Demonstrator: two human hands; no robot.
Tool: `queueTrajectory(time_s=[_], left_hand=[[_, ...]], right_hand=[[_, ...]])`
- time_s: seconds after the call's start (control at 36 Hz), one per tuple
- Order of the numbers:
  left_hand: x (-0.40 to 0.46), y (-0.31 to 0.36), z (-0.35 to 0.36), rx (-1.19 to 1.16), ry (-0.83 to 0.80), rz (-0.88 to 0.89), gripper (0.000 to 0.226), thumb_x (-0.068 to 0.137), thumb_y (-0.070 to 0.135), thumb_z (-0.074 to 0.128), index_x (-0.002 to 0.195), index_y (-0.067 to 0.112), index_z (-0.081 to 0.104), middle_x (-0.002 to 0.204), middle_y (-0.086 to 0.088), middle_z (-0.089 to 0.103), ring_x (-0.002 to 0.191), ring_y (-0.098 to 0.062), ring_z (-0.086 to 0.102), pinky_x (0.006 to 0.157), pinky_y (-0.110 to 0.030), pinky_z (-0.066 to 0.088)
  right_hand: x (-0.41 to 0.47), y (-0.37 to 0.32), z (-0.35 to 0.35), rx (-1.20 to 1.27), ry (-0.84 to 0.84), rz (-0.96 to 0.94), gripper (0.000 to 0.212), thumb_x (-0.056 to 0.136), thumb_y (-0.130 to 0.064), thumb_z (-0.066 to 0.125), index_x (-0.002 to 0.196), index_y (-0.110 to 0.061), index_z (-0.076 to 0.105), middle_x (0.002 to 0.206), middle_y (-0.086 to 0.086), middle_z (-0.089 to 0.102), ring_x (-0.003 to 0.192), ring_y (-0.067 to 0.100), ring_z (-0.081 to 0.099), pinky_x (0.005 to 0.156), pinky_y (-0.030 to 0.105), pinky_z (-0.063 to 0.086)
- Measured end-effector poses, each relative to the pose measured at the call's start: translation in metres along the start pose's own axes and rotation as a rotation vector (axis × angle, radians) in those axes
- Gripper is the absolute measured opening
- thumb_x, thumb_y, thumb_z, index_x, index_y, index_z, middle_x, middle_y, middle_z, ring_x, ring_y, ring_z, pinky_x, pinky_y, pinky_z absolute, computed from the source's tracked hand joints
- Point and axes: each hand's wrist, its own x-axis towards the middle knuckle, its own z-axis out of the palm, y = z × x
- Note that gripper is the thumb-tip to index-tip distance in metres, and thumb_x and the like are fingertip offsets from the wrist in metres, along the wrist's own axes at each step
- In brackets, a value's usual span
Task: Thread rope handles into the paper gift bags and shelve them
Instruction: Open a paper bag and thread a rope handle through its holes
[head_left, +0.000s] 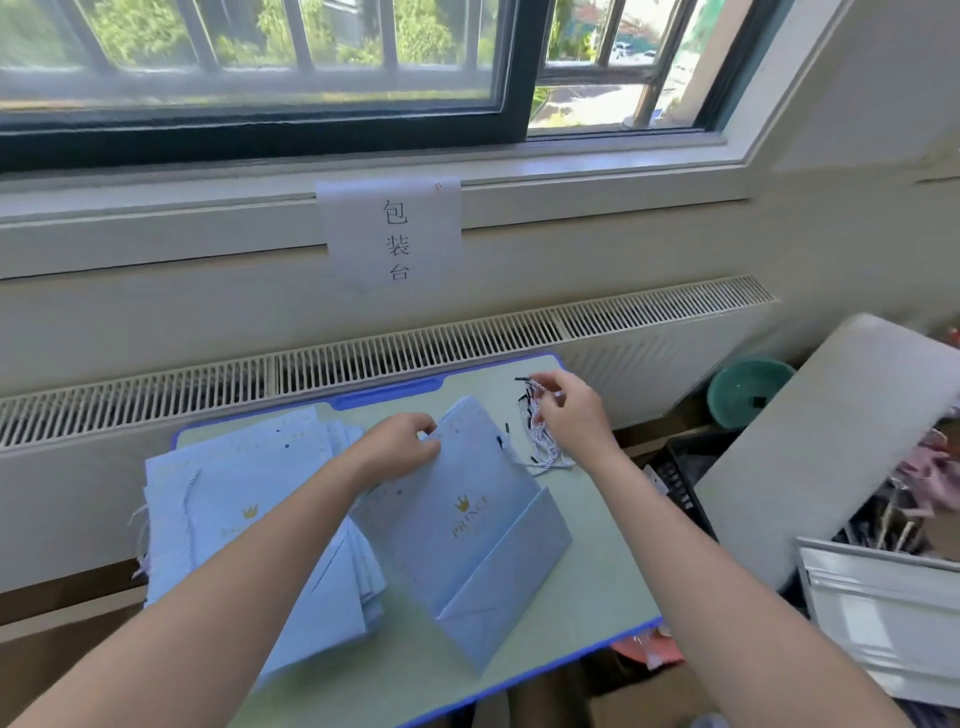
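A flat light-blue paper gift bag (467, 525) with a gold crown print lies on the small green desk (597, 561). My left hand (400, 447) pinches its top edge near the left corner. My right hand (569, 410) grips strands from a bundle of white twisted rope handles (545, 452) with black tips, lying just right of the bag's top. A stack of several similar blue bags (218, 519) lies to the left, with a rope handle showing on the top one.
A radiator grille (363, 358) and window sill run behind the desk, with a paper sign (395, 234) taped above. To the right stand a green bowl (748, 389), a black crate (685, 467), a grey board (831, 441) and a white box (883, 613).
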Motion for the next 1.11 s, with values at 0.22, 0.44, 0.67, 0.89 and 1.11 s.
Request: queueTrajectory(time_s=[0.22, 0.44, 0.67, 0.89, 1.11], left_hand=[[-0.011, 0.011, -0.005, -0.134, -0.010, 0.049, 0.022, 0.094, 0.016, 0.045, 0.110, 0.019, 0.060, 0.103, -0.003, 0.066, 0.094, -0.023, 0.064, 0.076, -0.033, 0.051], [-0.020, 0.013, -0.008, -0.268, -0.012, 0.074, 0.034, 0.091, 0.012, 0.046, 0.119, 0.027, 0.058, 0.097, -0.013, 0.069, 0.074, -0.022, 0.062, 0.065, -0.031, 0.049], [-0.027, 0.016, -0.008, -0.319, 0.014, 0.089, 0.035, 0.090, 0.009, 0.047, 0.117, 0.027, 0.059, 0.086, -0.001, 0.066, 0.070, -0.021, 0.061, 0.061, -0.032, 0.050], [-0.035, 0.017, -0.011, -0.345, 0.015, 0.111, 0.039, 0.087, 0.007, 0.046, 0.116, 0.027, 0.061, 0.101, -0.018, 0.069, 0.084, -0.032, 0.067, 0.077, -0.049, 0.056], [-0.039, 0.018, -0.011, -0.378, 0.000, 0.114, 0.039, 0.089, 0.008, 0.047, 0.119, 0.029, 0.060, 0.099, -0.013, 0.070, 0.088, -0.029, 0.069, 0.074, -0.042, 0.057]], right_hand=[[-0.029, -0.025, 0.001, 0.061, -0.013, 0.047, 0.019, 0.092, -0.013, 0.054, 0.093, -0.011, 0.073, 0.059, 0.000, 0.054, 0.043, 0.004, 0.034, 0.048, 0.021, 0.030], [-0.055, -0.038, 0.022, 0.243, -0.094, 0.084, 0.016, 0.092, -0.005, 0.052, 0.092, -0.014, 0.066, 0.078, 0.001, 0.073, 0.051, 0.009, 0.049, 0.050, 0.020, 0.039], [-0.064, -0.043, 0.041, 0.217, -0.065, 0.053, 0.013, 0.086, -0.003, 0.061, 0.093, -0.008, 0.071, 0.070, 0.000, 0.067, 0.052, 0.002, 0.056, 0.052, 0.013, 0.042], [-0.069, -0.044, 0.047, 0.287, -0.070, 0.024, 0.012, 0.091, -0.002, 0.057, 0.091, -0.008, 0.067, 0.085, 0.008, 0.074, 0.053, 0.006, 0.058, 0.052, 0.013, 0.042], [-0.072, -0.044, 0.050, 0.344, -0.055, 0.042, 0.015, 0.093, -0.002, 0.055, 0.093, -0.009, 0.068, 0.080, -0.001, 0.074, 0.056, 0.004, 0.060, 0.053, 0.018, 0.044]])
